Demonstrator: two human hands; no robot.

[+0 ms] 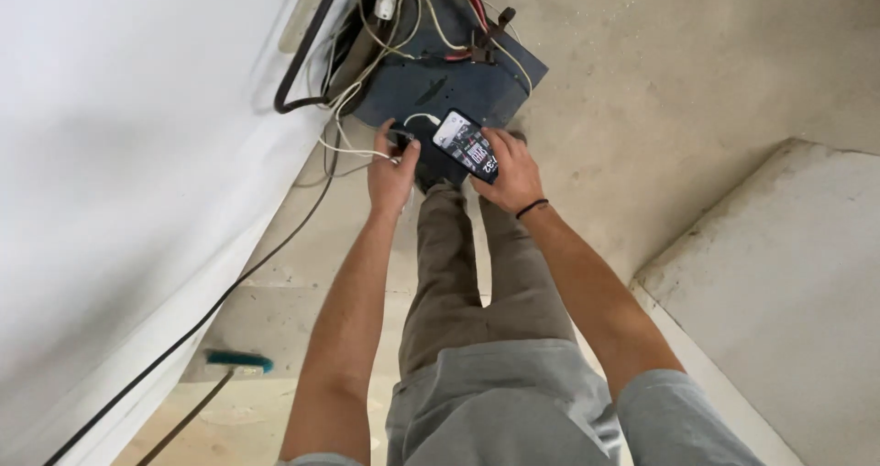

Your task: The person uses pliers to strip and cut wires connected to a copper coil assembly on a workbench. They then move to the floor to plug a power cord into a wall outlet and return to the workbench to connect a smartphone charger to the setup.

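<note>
Nearest the camera, a grey short-sleeved shirt [513,411] and olive-brown trousers [467,274] fill the lower middle of the view, with two bare forearms reaching forward over a pale concrete floor [697,109]. The right hand [510,175], a thin black band [532,208] at its wrist, holds a black rectangular smartphone [467,144] with a lit screen; its fingers are wrapped around the lower end of the phone and the screen faces up. A short white cable [422,118] arcs from the phone's upper end toward the left hand [392,168]. The left hand's fingers are closed on a small dark plug-like object [400,139], too small to tell its kind, where thin white wires [353,145] meet it. Both hands hover just above the near edge of a dark blue-grey flat panel [458,81] lying on the floor, which carries a tangle of white, cream and red wires [477,3] and a white plug [386,2]. A white sloping wall surface [119,154] borders the floor's left edge; a black cable [229,287] runs along its base. A teal-handled brush [238,361] lies at the floor's lower left. A raised concrete slab [779,274] occupies the right side.
</note>
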